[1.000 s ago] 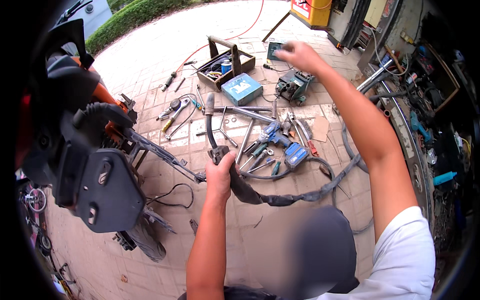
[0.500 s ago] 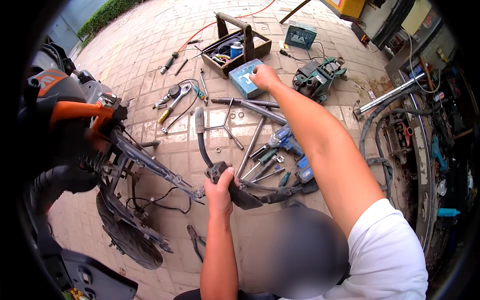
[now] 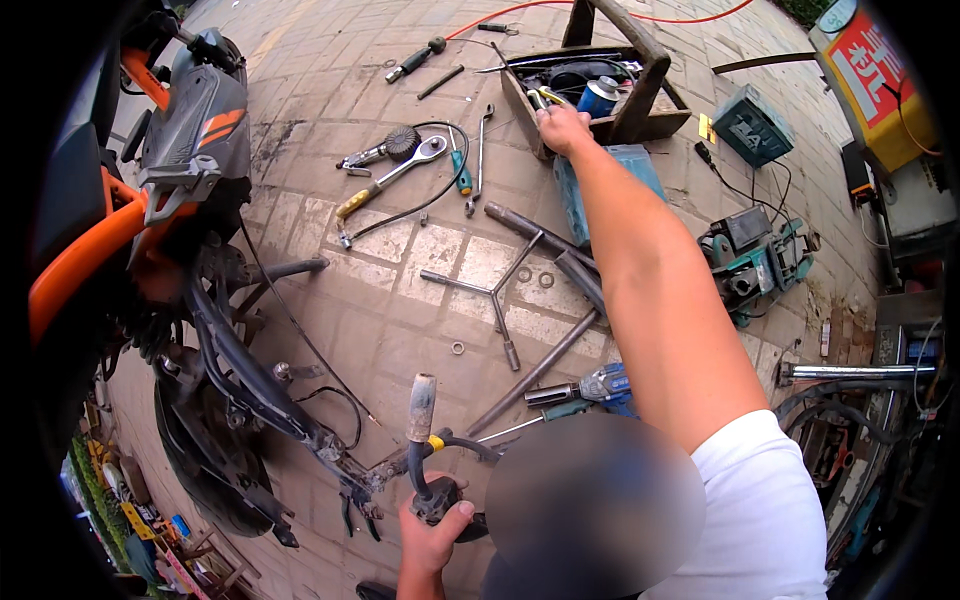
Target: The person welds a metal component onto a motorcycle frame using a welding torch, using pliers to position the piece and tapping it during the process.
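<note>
My left hand [image 3: 432, 535], low in the middle, is closed around a black block-shaped fitting [image 3: 437, 503]. From it rises a bent dark tube with a worn pale cylindrical end [image 3: 422, 400]. My right arm stretches forward, and my right hand [image 3: 563, 130] is at the near left rim of the wooden toolbox [image 3: 645, 112]. Its fingers point down among the tools by a yellow-handled one and a blue can [image 3: 598, 97]; their tips are hidden. Under my right wrist stands a teal box [image 3: 640, 165], partly covered by my forearm.
An orange and black motorcycle [image 3: 190, 150] fills the left side. Across the brick paving lie a ratchet wrench [image 3: 390, 180], a three-way socket wrench [image 3: 490, 290], metal pipes [image 3: 540, 370] and a blue power tool [image 3: 605, 385]. Teal machinery [image 3: 755, 255] stands at right. A blurred patch covers the lower middle.
My right hand has left the teal box and reached the toolbox beyond it. My left hand still grips the black fitting, now lower in the picture. The whole view has shifted.
</note>
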{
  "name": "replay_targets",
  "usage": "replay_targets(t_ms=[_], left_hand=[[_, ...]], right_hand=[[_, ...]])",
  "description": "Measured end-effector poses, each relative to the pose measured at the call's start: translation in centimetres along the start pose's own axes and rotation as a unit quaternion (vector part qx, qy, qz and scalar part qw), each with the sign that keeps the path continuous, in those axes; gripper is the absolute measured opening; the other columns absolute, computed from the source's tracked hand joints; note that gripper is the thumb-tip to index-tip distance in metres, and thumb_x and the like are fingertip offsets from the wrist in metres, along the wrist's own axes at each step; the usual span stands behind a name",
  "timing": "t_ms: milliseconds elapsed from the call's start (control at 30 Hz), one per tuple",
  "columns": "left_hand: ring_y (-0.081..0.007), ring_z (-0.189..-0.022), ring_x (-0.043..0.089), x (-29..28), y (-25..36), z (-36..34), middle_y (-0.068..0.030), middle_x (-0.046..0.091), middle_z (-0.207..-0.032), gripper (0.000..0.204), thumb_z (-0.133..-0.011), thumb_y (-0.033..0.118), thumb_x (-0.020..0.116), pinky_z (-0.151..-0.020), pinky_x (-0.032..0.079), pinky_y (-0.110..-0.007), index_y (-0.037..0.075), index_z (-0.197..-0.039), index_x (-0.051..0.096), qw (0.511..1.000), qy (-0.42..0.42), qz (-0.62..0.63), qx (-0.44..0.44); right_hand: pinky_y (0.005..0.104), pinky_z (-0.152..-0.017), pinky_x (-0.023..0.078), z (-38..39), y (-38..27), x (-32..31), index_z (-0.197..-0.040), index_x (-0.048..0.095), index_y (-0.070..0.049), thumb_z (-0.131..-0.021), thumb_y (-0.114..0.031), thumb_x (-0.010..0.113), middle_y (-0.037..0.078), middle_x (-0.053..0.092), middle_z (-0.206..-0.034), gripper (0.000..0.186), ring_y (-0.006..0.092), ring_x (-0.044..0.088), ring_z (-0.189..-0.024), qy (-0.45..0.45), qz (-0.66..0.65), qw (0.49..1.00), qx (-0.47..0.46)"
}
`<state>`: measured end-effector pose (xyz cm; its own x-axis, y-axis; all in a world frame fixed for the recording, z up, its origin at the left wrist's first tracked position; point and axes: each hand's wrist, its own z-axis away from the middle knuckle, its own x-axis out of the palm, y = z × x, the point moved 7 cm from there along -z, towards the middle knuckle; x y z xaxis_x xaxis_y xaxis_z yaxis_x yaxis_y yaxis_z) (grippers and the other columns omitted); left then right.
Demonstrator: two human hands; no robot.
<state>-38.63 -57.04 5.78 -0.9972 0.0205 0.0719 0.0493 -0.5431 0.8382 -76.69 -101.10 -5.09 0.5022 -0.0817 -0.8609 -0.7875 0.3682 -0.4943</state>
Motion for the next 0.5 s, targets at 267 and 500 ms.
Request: replay_targets(t_ms=[267, 500], left_hand=[[-0.0094, -0.073, 0.056, 0.7, -0.3, -0.9, -0.0025, 0.058, -0.085, 0.034, -0.077, 0.013, 0.075, -0.066, 0.046, -0.024, -0.003, -0.103, 0.06, 0.998, 0.043, 0.014, -0.044], [-0.0109, -0.079, 0.057, 1.1, -0.5, -2.3, -0.0047, 0.06, -0.092, 0.035, -0.076, 0.011, 0.075, -0.072, 0.047, -0.026, -0.002, -0.104, 0.061, 0.999, 0.018, 0.007, -0.039]], right_hand=[[0.0465, -0.103, 0.039, -2.7, 1.4, -0.1, -0.125, 0.062, -0.003, -0.097, -0.051, 0.043, 0.02, 0.057, -0.131, 0.059, 0.0334, 0.051, -0.123, 0.0, -0.173, 0.984, 0.032], [0.0291, -0.083, 0.047, 16.2, -0.9, -10.6, -0.098, 0.07, 0.004, -0.105, -0.03, 0.039, 0.01, 0.07, -0.088, 0.046, 0.0152, 0.06, -0.083, 0.159, -0.349, 0.89, -0.245]])
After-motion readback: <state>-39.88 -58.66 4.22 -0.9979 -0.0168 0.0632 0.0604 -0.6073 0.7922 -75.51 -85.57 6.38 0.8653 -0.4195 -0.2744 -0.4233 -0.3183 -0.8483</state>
